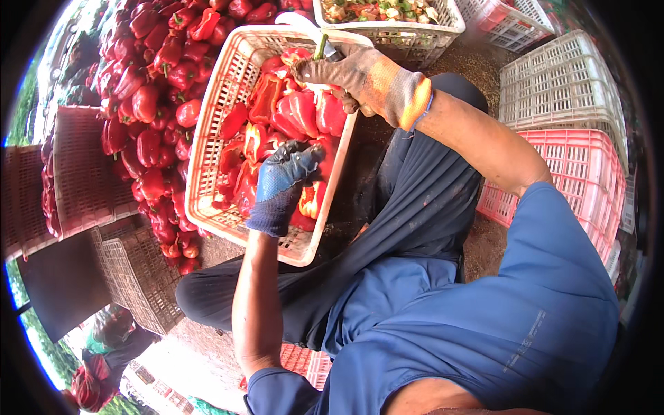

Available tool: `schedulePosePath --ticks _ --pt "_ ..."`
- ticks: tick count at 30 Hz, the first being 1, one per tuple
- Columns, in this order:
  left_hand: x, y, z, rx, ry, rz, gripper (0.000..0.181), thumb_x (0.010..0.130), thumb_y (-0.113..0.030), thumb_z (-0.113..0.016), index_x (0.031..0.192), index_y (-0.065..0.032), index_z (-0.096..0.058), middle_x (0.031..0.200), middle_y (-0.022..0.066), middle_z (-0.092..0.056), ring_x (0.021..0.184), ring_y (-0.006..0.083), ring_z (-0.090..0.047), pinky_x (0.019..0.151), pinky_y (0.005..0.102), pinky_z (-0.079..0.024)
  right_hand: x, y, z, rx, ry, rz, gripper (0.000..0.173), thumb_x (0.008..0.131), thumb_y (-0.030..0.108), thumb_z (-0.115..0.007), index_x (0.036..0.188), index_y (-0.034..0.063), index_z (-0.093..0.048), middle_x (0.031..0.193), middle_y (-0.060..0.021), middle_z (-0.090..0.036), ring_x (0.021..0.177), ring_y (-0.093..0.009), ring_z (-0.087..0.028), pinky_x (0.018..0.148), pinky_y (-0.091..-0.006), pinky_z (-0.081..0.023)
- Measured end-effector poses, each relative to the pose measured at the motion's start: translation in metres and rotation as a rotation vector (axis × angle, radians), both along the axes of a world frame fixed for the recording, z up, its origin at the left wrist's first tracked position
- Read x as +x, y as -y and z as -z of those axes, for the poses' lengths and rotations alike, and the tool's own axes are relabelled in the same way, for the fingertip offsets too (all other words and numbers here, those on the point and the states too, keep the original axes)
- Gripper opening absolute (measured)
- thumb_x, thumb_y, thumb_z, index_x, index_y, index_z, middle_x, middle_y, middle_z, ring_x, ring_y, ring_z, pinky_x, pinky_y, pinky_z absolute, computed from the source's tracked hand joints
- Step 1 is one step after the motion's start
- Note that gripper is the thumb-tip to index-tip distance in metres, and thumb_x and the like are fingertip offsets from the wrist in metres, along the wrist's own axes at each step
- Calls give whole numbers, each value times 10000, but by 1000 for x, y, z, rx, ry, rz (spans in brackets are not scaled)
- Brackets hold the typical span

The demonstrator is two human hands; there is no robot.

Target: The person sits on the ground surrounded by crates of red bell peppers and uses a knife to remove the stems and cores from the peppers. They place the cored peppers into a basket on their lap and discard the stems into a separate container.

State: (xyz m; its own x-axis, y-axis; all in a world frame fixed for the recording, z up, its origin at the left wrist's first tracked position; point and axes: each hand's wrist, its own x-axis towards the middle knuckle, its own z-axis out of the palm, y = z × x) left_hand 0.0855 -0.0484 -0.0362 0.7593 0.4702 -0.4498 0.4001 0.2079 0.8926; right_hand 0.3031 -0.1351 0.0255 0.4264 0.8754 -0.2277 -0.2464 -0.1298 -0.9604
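My left hand (290, 168), in a blue coated glove, is over a plastic crate (207, 150) with its fingers curled. Whether it holds anything is hard to tell. Cut red bell pepper pieces (295, 111) fill much of the crate, some with pale insides turned up. At the crate's far right corner, my right hand (358, 78), in a soiled grey and orange glove, is closed around a tool with a white curved part (301, 23); its exact kind is unclear. A green pepper stem (320, 46) sticks up beside the thumb.
Whole red bell peppers (150, 104) lie heaped to the left. Beyond my right hand stands a crate (389, 33) of pepper trimmings. A white crate (555, 83) and a pink crate (565, 176) are at right; a brown crate (137, 280) leans at left. My bent legs (415, 192) border the pepper crate.
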Motion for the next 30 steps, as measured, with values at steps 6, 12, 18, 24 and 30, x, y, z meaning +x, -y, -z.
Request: schedulePosePath --ticks 6,12,18,24,30 --pt "18 31 -12 77 328 -264 144 873 -80 -744 974 24 -736 866 50 -715 714 100 -630 653 261 -520 -31 -27 46 -86 -47 5 476 849 144 -833 1228 -9 -587 1014 -95 -701 913 -141 -666 820 -270 -546" --pt "8 36 -5 197 303 -444 100 868 -71 -741 904 21 -723 787 42 -730 692 82 -638 623 268 -515 -43 -22 46 -134 338 -159 550 719 452 -910 989 23 -695 812 -55 -701 733 -119 -637 708 -289 -531" --pt "6 34 0 463 151 -511 128 907 -125 -714 938 -1 -717 777 41 -717 629 105 -636 596 273 -519 -53 -28 52 -101 191 -128 495 735 408 -909 993 49 -688 801 -40 -683 714 -111 -618 663 -276 -507" --pt "-3 28 11 437 252 -488 133 921 -63 -646 985 44 -691 794 62 -705 650 131 -669 601 276 -539 -54 -23 20 -346 21 -253 331 868 402 -791 927 91 -694 660 7 -573 515 -96 -499 410 -264 -372" --pt "-31 9 -1 508 188 -230 143 892 -93 -681 1007 -13 -710 812 88 -735 709 178 -713 629 307 -549 0 -28 9 -384 -187 -111 351 893 498 -744 820 175 -628 670 68 -538 474 -40 -411 402 -214 -300"
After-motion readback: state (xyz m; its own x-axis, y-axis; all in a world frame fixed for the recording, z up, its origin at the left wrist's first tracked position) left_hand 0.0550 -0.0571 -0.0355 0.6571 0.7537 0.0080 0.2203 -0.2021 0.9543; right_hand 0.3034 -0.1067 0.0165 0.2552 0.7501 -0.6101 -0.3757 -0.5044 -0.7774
